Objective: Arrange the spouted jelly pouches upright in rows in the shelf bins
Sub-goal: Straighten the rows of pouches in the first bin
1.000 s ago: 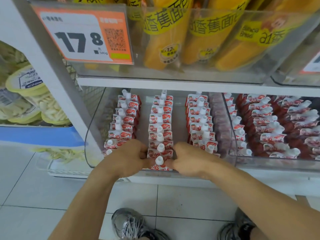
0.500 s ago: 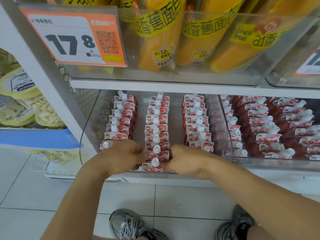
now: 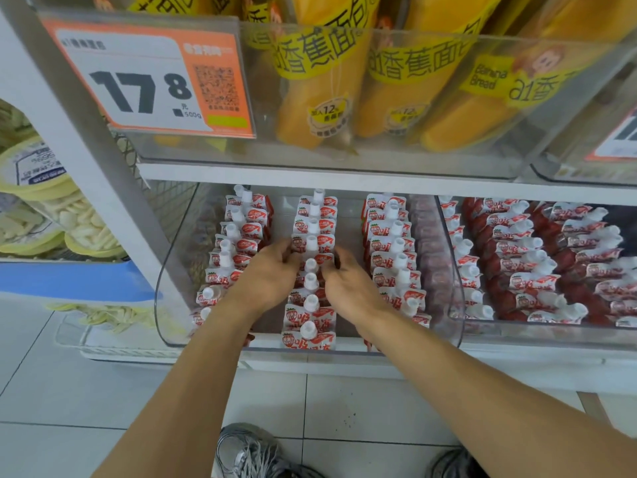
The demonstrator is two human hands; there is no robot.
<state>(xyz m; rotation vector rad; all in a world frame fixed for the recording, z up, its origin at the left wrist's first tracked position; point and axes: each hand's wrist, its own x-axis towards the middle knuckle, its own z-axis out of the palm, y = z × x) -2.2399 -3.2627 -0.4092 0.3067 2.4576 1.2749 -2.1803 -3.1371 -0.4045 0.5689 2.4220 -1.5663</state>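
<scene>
A clear shelf bin [image 3: 162, 298] holds three rows of red-and-white spouted jelly pouches with white caps, standing upright. My left hand [image 3: 267, 274] and my right hand [image 3: 348, 282] flank the middle row [image 3: 312, 219], about halfway back. Their fingers curl onto both sides of one pouch [image 3: 322, 259] in that row. In front of my hands stand three more pouches of the middle row [image 3: 308, 331]. The left row [image 3: 236, 236] and the right row [image 3: 393, 243] stand untouched.
A second clear bin [image 3: 458, 305] to the right holds more pouches, leaning in rows. Above is a shelf with yellow banana bread packs [image 3: 320, 81] and an orange price tag [image 3: 151, 77]. A white shelf post [image 3: 86, 174] stands at left. Tiled floor and grey shoes [image 3: 248, 450] are below.
Both hands have moved from the front pouch of the middle row deeper into the bin, to a pouch about halfway back. The front pouches now stand free.
</scene>
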